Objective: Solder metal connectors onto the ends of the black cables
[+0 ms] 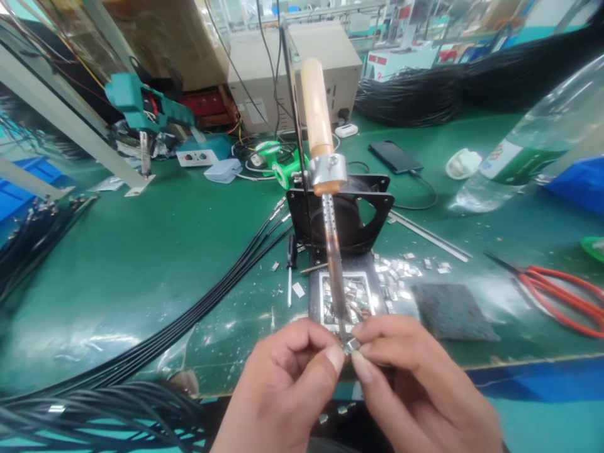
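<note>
My left hand (pixel 295 384) and my right hand (pixel 415 377) meet at the bench's front edge, below the tip of an upright soldering iron (pixel 334 251) with a wooden handle. Between the fingertips shows a small metal piece (pixel 352 344), pinched by my right thumb and fingers. My left thumb and forefinger are pressed together beside it; what they hold, if anything, is hidden. Just beyond my hands, a square tray (pixel 323 302) holds small metal pieces. More small pieces (pixel 396 277) lie scattered to its right.
A black fan (pixel 368 220) stands behind the tray. Black cables (pixel 207 299) run across the left side. A screwdriver (pixel 290 255), a grey pad (pixel 453 311), red-handled scissors (pixel 561 292), a phone (pixel 395 157) and a plastic bottle (pixel 523 151) lie around. A beige box (pixel 302 75) stands behind.
</note>
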`<state>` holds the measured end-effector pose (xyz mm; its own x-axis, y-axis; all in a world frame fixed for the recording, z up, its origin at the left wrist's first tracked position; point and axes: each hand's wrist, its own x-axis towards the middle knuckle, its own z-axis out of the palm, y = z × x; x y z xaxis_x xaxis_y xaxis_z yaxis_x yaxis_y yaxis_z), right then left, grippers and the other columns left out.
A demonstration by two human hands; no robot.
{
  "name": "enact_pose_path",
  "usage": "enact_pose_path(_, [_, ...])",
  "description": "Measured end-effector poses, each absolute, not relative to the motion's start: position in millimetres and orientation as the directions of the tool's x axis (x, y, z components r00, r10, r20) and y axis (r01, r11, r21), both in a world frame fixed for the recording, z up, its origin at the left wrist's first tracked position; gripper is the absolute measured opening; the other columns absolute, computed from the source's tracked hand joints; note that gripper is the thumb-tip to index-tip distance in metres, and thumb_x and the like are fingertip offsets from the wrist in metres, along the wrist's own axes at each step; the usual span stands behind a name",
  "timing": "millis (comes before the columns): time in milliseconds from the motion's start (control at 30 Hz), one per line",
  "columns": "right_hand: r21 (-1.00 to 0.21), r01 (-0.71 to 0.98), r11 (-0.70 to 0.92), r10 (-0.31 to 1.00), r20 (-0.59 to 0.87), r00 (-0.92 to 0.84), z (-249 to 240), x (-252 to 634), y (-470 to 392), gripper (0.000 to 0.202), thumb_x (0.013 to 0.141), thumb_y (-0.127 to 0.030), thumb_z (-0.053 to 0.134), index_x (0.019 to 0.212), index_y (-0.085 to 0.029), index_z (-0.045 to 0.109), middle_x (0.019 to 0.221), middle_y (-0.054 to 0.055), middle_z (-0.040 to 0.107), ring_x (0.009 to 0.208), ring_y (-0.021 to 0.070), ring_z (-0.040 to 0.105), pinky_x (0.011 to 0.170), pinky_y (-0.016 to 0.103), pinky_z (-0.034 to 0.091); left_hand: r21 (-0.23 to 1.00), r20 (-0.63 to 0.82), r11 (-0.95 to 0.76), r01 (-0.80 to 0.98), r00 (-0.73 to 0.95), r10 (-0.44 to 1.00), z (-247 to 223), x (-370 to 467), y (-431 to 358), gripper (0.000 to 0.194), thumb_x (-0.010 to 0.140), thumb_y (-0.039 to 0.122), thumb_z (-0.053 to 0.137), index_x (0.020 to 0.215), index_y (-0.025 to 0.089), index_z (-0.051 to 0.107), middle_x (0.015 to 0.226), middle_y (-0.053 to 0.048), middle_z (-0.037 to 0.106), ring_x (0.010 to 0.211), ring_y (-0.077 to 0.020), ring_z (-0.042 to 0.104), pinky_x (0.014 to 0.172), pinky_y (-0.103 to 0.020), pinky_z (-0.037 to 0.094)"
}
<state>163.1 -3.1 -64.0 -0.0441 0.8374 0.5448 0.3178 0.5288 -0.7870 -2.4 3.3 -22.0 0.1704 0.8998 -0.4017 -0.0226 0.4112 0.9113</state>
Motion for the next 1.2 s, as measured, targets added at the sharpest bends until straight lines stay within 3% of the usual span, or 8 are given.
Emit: enact_pose_path(1200, [-0.797, 0.308, 0.52, 0.841, 0.541, -0.021, -63.1, 162.7, -2.1, 0.02, 0.091, -0.004, 0.069, 0.097, -0.022, 0.067, 0.104, 0.001, 0.073, 0.093, 0.0108, 0.074, 0.082, 0.019, 0.061, 0.914, -0.398, 0.404, -0.027, 0.119, 0.91, -18.3, 1.2, 3.0, 0.021, 0.092, 0.031, 0.066, 0.074, 0.02, 0.064, 0.059, 0.007, 0.042, 0.056, -0.011, 0.029, 0.052, -0.024, 0.028])
